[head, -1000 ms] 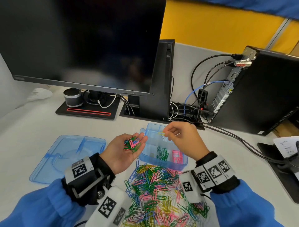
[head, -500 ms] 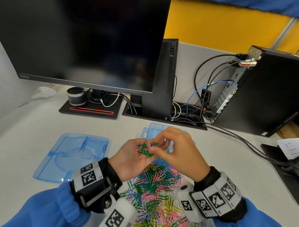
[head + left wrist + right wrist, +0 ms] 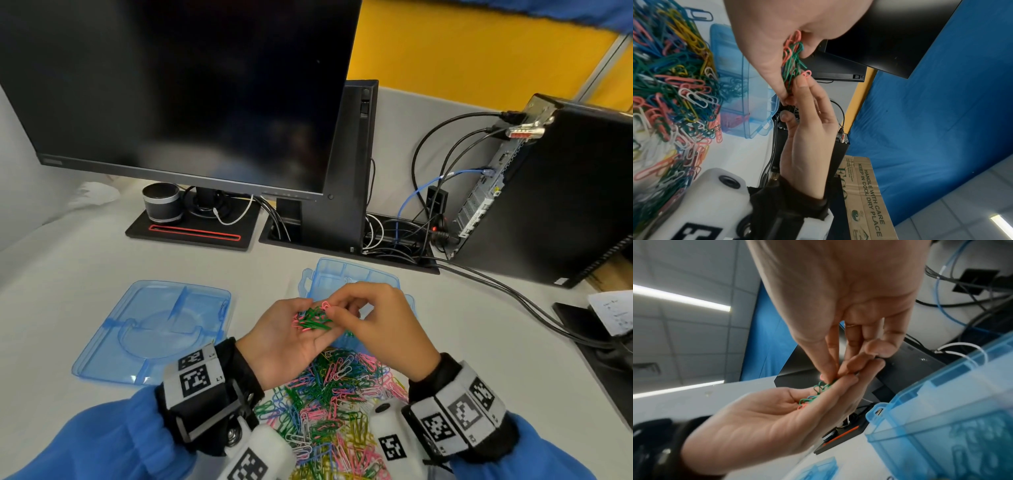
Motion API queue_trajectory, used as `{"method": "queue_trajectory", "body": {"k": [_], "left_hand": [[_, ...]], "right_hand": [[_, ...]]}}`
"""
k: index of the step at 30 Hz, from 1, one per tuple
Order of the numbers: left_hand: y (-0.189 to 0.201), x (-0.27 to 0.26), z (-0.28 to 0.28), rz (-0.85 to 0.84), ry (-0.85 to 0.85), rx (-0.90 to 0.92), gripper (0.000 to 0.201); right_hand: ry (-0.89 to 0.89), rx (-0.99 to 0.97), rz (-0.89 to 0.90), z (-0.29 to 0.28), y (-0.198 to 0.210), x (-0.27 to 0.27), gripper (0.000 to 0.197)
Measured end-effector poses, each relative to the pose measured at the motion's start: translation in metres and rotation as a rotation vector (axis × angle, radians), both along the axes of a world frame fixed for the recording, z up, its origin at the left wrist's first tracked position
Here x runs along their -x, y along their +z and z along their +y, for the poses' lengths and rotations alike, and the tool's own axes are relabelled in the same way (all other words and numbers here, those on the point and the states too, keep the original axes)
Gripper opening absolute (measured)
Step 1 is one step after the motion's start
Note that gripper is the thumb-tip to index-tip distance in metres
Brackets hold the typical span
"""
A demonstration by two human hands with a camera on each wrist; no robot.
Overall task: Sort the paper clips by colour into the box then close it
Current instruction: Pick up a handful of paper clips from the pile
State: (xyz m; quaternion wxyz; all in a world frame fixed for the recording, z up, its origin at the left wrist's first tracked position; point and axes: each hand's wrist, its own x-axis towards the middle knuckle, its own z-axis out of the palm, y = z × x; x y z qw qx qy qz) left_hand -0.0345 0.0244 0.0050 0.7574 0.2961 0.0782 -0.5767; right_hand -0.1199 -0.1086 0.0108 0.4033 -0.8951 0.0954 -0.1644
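Paper clips (image 3: 312,319), a small green and pink bunch, lay in the cupped palm of the left hand (image 3: 287,337); that hand faced palm up with its fingers loosely curled around the bunch, cradling it above the near edge of the box (image 3: 354,274); the right hand (image 3: 371,320) met it from the right, thumb and forefinger closed in a pinch on the upper end of the bunch, where a pink clip (image 3: 806,74) stood out past the green ones; the left wrist view showed this pinch at the tip of the bunch, and the right wrist view showed the fingertips (image 3: 831,375) pressed into the green wire; whether one clip or several were caught in the pinch could not be told.

Relation governing the next move, as a judgement: the bunch lay directly below and to the left of the right hand's fingertips, touching them; the clips ran roughly along the left palm toward its fingertips; the right hand was the nearer one to the box, which stood just beyond both hands on the tabletop (image 3: 102,260), partly hidden by them; a picked clip would therefore travel forward and slightly right into a compartment; green and pink clips could be made out through the box wall (image 3: 740,116) in the left wrist view.

Outward from there: the large mixed pile (image 3: 329,404) lay on the tabletop just nearer than the hands; the blue lid (image 3: 154,329) lay flat to the left, well apart from the box; sorting appeared far from finished.
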Motion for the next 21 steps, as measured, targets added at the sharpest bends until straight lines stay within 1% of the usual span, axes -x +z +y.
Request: {"method": "queue_trajectory", "body": {"k": [2,4,5,10,14,16,17,19,21], "left_hand": [[-0.002,-0.001,0.0,0.016,0.0,0.001,0.037],[-0.003,-0.001,0.0,0.012,0.004,-0.028,0.025],[-0.003,-0.001,-0.001,0.009,0.007,-0.042,0.023],[-0.003,-0.001,-0.001,0.009,-0.02,-0.024,0.036],[-0.006,-0.004,-0.001,0.031,-0.025,-0.009,0.039],[-0.006,-0.006,-0.001,0.017,-0.024,-0.015,0.039],[-0.006,-0.006,-0.001,0.009,-0.026,-0.02,0.038],[-0.006,-0.005,-0.001,-0.01,-0.036,-0.027,0.037],[-0.005,-0.005,0.0,-0.022,-0.044,-0.031,0.037]], "right_hand": [[-0.032,-0.071,0.011,-0.002,-0.001,-0.001,0.008],[-0.025,-0.166,0.026,-0.004,-0.002,-0.002,0.005],[-0.01,-0.204,0.025,-0.006,-0.002,-0.002,0.005],[0.012,-0.296,0.011,-0.013,0.003,-0.003,0.006],[-0.046,-0.339,-0.015,-0.028,0.014,0.0,0.006],[-0.096,-0.302,-0.011,-0.043,0.016,0.003,0.007],[-0.132,-0.245,-0.004,-0.052,0.015,0.004,0.008],[-0.2,-0.057,0.047,-0.069,0.01,0.007,0.011],[-0.191,0.148,0.186,-0.079,0.004,0.01,0.012]]}}
